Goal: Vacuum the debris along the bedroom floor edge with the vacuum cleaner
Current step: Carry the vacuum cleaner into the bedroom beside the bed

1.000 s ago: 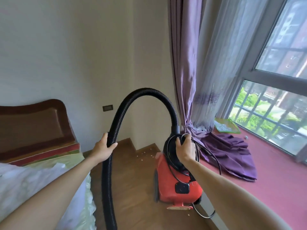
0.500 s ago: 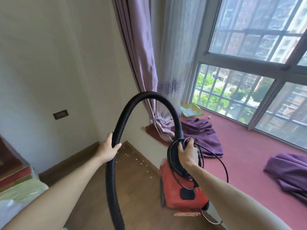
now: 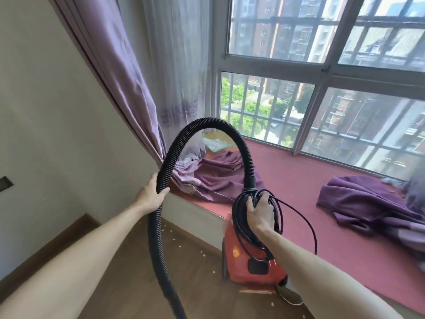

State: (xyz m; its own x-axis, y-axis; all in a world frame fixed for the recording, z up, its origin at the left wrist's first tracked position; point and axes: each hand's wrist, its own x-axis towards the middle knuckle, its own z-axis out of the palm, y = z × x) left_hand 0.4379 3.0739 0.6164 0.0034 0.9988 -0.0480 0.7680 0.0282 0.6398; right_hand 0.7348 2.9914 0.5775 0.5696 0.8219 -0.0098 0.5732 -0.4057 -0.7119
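A cream wall stands left of the fingers of the left hand, with a dark plate set in it and a brown skirting board at its foot. Below those fingers lies wood-plank floor; above them hangs a lilac curtain beside a sheer one. Beyond the fingers of the right hand, a pink window seat carries crumpled purple cloth under a barred window bright with daylight.
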